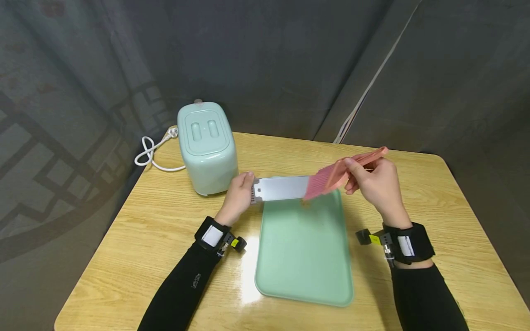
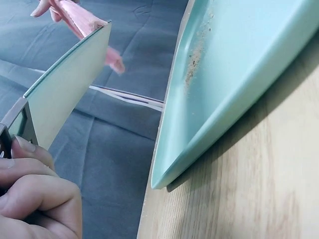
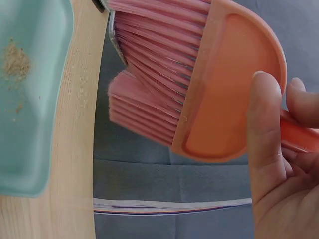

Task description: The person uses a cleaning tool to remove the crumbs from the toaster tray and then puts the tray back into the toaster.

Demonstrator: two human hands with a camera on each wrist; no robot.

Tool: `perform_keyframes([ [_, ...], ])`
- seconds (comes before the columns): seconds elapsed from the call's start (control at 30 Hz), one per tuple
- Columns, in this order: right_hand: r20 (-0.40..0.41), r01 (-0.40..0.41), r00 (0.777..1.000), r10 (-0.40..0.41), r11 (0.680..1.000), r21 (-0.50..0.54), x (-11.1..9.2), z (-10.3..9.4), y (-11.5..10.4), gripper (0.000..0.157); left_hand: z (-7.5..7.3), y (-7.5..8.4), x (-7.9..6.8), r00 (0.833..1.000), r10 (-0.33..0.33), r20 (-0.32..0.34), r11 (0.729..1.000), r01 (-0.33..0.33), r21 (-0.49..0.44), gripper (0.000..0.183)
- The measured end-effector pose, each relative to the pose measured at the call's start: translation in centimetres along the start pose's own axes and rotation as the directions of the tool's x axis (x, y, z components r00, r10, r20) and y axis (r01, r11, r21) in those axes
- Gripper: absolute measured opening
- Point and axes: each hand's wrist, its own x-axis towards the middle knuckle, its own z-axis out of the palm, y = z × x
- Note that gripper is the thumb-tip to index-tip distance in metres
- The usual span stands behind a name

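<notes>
My left hand (image 1: 236,198) grips the grey end of a flat toaster crumb tray (image 1: 281,188), held tilted above the far part of a mint-green serving tray (image 1: 304,257). From the other side, my right hand (image 1: 378,186) holds a pink brush (image 3: 234,89) by its handle. The brush's pink bristles (image 3: 154,45) press against the crumb tray's far end and splay apart there. Below them, brownish crumbs (image 3: 16,62) lie in a small heap on the serving tray; the left wrist view shows these crumbs (image 2: 195,62) as a streak near its edge.
A mint-green toaster (image 1: 211,158) with a lid stands at the back left, close to my left hand. Its white cord and plug (image 1: 153,149) lie beside it on the wooden table (image 1: 145,239). A dark grey curtain (image 1: 265,69) hangs behind the table.
</notes>
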Motion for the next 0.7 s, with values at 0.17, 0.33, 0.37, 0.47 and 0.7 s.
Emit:
perform_keyframes([
  [0.17, -0.036, 0.026, 0.999, -0.029, 0.997, -0.072, -0.6, 0.3, -1.9, 0.031, 0.0, 0.1, 0.0, 1.0, -0.012, 0.004, 1.0, 0.012, -0.004, 0.043],
  [0.33, -0.05, 0.048, 0.997, -0.053, 0.994, -0.103, -1.2, 0.4, -3.5, 0.032, -0.1, 0.2, 0.0, 1.0, -0.009, 0.002, 1.0, 0.009, -0.01, 0.044],
  [0.37, -0.051, 0.047, 0.997, -0.052, 0.993, -0.107, -1.3, 0.4, -3.7, 0.032, -0.1, 0.2, 0.0, 1.0, -0.009, 0.001, 1.0, 0.009, -0.009, 0.044],
  [0.47, -0.053, 0.043, 0.997, -0.049, 0.992, -0.12, -1.4, 0.3, -3.7, 0.033, 0.0, 0.1, 0.0, 1.0, -0.007, -0.002, 1.0, 0.007, 0.0, 0.043],
  [0.7, -0.056, 0.037, 0.997, -0.045, 0.989, -0.141, -1.4, 0.2, -3.5, 0.036, 0.0, -0.3, 0.2, 1.0, 0.015, -0.011, 1.0, -0.015, 0.002, 0.041],
])
